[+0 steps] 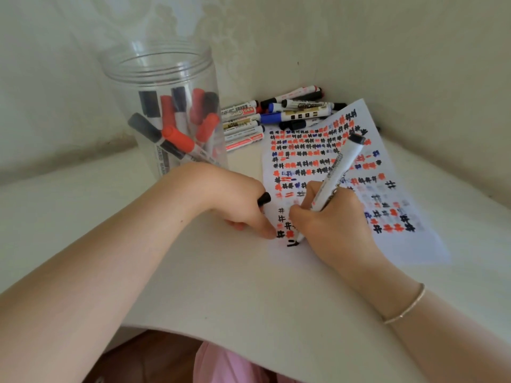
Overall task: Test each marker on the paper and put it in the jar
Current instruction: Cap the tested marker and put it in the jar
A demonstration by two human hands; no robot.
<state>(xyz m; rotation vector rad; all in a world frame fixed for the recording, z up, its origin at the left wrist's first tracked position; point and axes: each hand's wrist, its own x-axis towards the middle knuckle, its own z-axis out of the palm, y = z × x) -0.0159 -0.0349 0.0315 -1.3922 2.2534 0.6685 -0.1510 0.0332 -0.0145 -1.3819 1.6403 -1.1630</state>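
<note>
Both hands are busy on the paper (326, 161): our right hand (331, 222) grips a black whiteboard marker (331, 178), its tip touching the sheet near the lower left corner among rows of black, red and blue hash marks, while our left hand (235, 200) holds the black cap (264, 199) in curled fingers and pins the paper's edge to the desk (221, 286). Behind stands the clear jar (163, 78) with tested markers inside — the untested pile of markers (276, 114) lies just beside it.
</note>
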